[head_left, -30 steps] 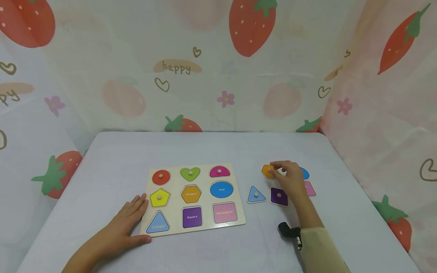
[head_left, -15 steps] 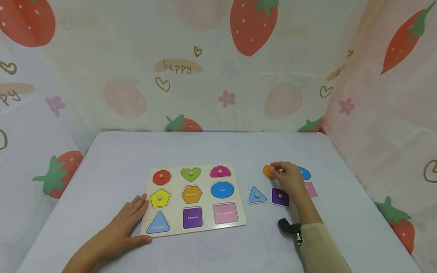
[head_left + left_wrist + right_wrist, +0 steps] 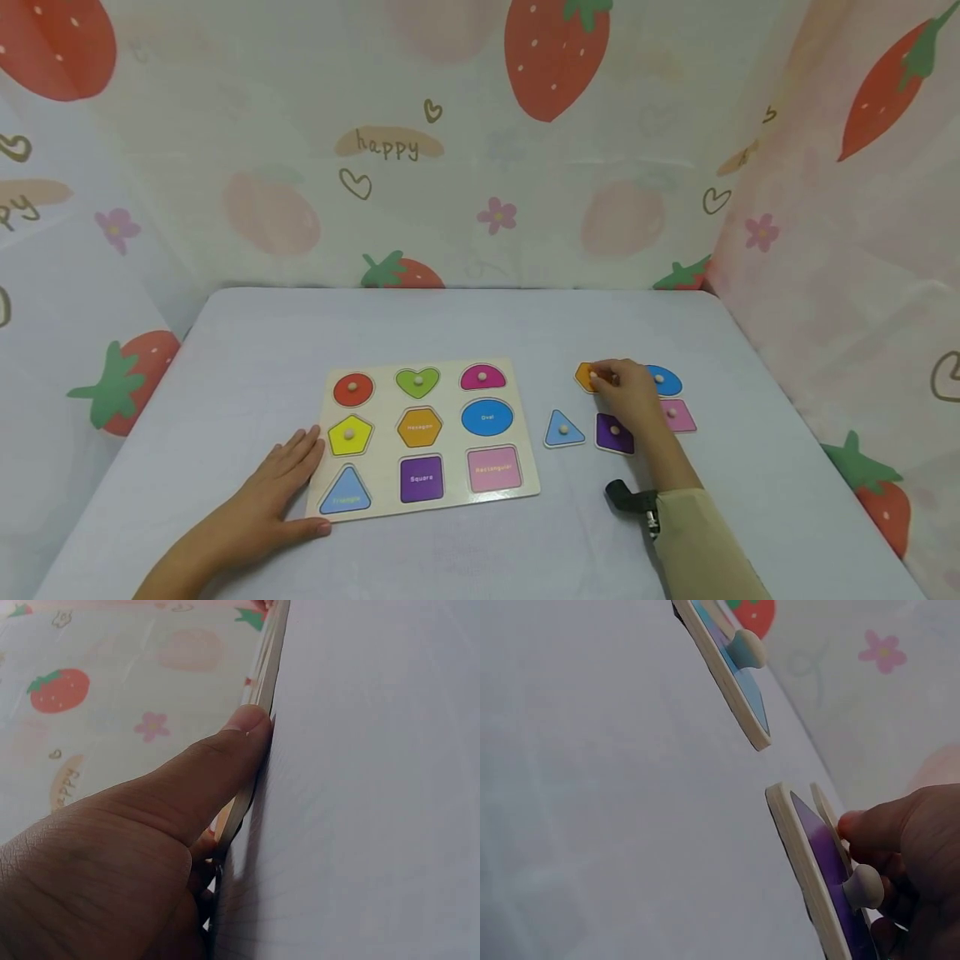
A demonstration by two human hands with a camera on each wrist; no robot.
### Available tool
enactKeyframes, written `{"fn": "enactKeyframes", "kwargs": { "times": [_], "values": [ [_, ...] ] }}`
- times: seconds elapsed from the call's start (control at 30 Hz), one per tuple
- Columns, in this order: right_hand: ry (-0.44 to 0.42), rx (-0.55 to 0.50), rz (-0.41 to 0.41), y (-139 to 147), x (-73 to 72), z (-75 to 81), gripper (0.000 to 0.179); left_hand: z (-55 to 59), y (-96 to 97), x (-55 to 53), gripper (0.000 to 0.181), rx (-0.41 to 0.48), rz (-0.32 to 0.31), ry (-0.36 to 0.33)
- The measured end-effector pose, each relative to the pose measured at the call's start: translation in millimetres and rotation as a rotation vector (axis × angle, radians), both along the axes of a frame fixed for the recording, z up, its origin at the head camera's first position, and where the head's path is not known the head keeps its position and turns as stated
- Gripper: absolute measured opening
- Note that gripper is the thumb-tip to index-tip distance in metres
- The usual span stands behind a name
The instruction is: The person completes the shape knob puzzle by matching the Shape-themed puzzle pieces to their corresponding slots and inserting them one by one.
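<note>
A wooden shape puzzle board (image 3: 457, 392) lies on the white table. My left hand (image 3: 262, 500) rests at its left edge, fingers extended; in the left wrist view the thumb (image 3: 210, 772) touches the board's side. My right hand (image 3: 633, 396) pinches the small knob of an orange hexagon puzzle piece (image 3: 583, 377) lying right of the board. Close to that hand are a purple square piece (image 3: 613, 435), a light blue triangle piece (image 3: 562, 431), a blue oval piece (image 3: 666, 381) and a pink rectangle piece (image 3: 681, 416). In the right wrist view, the purple square's knob (image 3: 864, 887) stands before the fingers.
On the board sit knobbed red circle (image 3: 353, 389), green heart (image 3: 417, 383), magenta half-circle (image 3: 482, 378) and yellow pentagon (image 3: 349, 434) pieces. A black wrist device (image 3: 630, 498) is at the right sleeve. Strawberry-print cloth (image 3: 465, 183) surrounds the table.
My right hand has shifted slightly left, its fingertips closing around the hexagon's knob. More of the blue oval and pink rectangle now shows. The left hand and board stay put.
</note>
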State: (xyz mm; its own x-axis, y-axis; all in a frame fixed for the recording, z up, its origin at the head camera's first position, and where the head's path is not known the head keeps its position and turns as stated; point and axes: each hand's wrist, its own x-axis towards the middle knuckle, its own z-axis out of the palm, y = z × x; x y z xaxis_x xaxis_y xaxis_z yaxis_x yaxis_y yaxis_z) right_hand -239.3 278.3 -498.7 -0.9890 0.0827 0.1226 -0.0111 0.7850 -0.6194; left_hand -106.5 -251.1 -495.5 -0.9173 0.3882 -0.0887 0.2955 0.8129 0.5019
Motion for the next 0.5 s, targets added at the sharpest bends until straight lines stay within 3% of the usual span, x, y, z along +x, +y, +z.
{"fn": "enactKeyframes", "kwargs": {
  "times": [0.5],
  "values": [
    [0.01, -0.018, -0.051, -4.5, 0.0, -2.9, 0.022, 1.0, -1.5, 0.5, 0.114, 0.012, -0.002, 0.0]
  ]
}}
